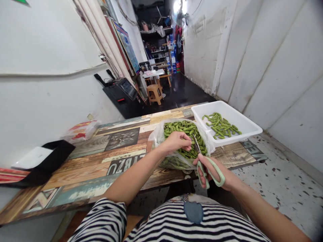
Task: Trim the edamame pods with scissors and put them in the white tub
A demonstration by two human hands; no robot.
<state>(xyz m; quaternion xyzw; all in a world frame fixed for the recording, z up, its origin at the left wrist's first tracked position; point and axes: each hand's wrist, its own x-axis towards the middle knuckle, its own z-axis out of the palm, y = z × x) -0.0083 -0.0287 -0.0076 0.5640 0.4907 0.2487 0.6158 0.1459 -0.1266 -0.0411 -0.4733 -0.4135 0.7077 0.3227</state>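
A clear plastic bag (159, 132) full of green edamame pods (174, 127) stands with its mouth spread on the table in front of me. Over the pods, my left hand (178, 141) is closed, pinching an edamame pod at its fingertips. My right hand (205, 168) has its fingers through the pale green handles of a pair of scissors (218, 173). The scissors' metal blades point away from me, apart at the tips, close by the left fingertips. To the right, a white plastic tray (248, 129) holds a loose pile of edamame pods (222, 125).
The wood-patterned table (131, 148) runs off to the left. On it lie a red-and-white plastic package (82, 130) and a black box (57, 158) near the left wall. Beyond the table are a black device with a screen (126, 89) and a brown plastic stool (154, 94).
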